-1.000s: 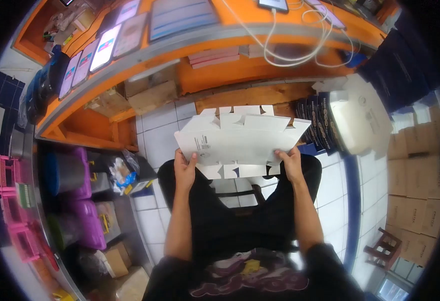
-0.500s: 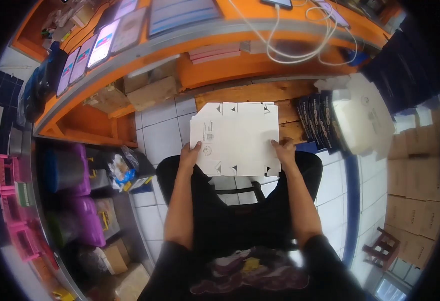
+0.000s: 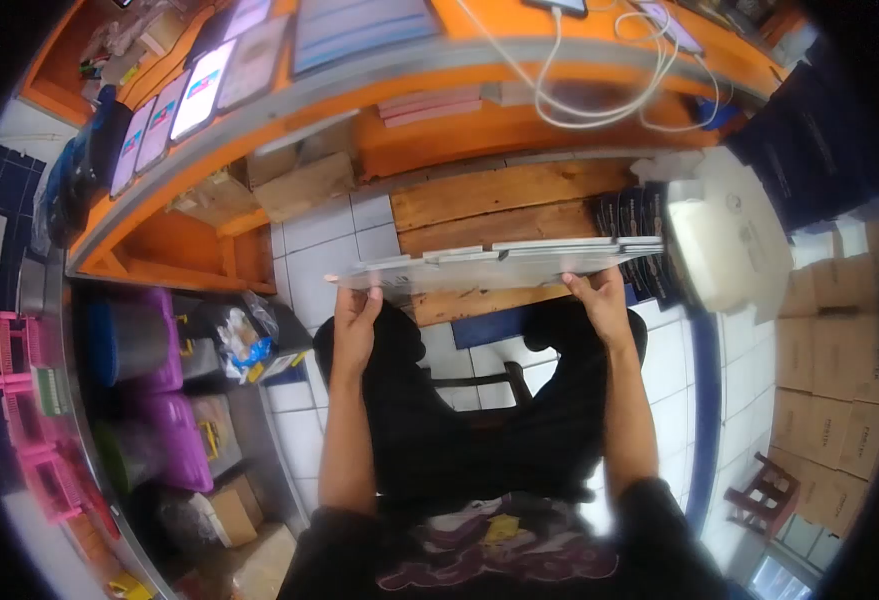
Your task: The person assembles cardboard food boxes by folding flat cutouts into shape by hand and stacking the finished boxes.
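White cardboard sheets (image 3: 499, 267), tilted nearly edge-on, span the near part of the wooden boards (image 3: 514, 215) in view. The left hand (image 3: 357, 325) pinches their left end between thumb and fingers; the right hand (image 3: 602, 308) pinches them near the right end. Right of the boards — dark printed pieces (image 3: 647, 225) beside a pale stack (image 3: 724, 235). Beyond the boards — the orange surface (image 3: 504, 27) with phones (image 3: 202, 92).
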A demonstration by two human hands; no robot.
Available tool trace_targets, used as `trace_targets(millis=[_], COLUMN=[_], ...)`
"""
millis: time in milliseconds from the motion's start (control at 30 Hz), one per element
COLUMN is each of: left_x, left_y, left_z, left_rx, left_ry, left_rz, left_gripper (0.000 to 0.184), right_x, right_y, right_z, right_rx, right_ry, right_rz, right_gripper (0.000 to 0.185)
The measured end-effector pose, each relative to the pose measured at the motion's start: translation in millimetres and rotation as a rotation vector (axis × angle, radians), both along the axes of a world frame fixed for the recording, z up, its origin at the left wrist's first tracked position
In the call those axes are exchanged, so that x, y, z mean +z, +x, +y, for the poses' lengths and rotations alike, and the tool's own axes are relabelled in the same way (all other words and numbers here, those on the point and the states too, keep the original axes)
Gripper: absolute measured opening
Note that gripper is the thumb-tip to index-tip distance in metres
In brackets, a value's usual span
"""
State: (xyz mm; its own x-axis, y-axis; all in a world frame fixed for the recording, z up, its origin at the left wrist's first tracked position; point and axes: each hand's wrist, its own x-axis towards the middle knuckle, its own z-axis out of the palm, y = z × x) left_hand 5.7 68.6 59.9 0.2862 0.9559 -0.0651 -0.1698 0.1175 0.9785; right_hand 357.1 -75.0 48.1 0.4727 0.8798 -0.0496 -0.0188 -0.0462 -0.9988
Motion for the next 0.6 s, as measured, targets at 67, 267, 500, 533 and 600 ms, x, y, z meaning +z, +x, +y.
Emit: trace_targets(millis=[67,267,500,533,600], left_x=[-12.8,-31.0,-35.4,-50.0,-48.6], left_y=[-1.0,6.4,19.3,15.9,18.2], left_z=[4.7,9.5,11.3,15.0,16.7], left_rx=[-0.023,-0.015,0.213,0.122,0.202], left_ry=[0.045,0.065,0.004,0.031,0.066], left_rz=[0.059,0.047,0.018,0.033,-0.016], left_gripper=[0.046,0.052,0.059,0.060,0.053], right_x=[-14.6,-16.9,-34.1,-38.7,-38.0], right_y=[5.1,8.1,3.9,6.2,15.7], right_z=[5.8,10.3,4.0,3.9,3.9], right_rx=[-0.014,-0.018,-0.018,-0.031,0.003], right_ry=[0.063,0.020,-0.073,-0.059,-0.066], right_rz=[-0.004,0.111,0.102,0.094,0.121], right_gripper=[0.052,0.045,0.020,0.025,0.024])
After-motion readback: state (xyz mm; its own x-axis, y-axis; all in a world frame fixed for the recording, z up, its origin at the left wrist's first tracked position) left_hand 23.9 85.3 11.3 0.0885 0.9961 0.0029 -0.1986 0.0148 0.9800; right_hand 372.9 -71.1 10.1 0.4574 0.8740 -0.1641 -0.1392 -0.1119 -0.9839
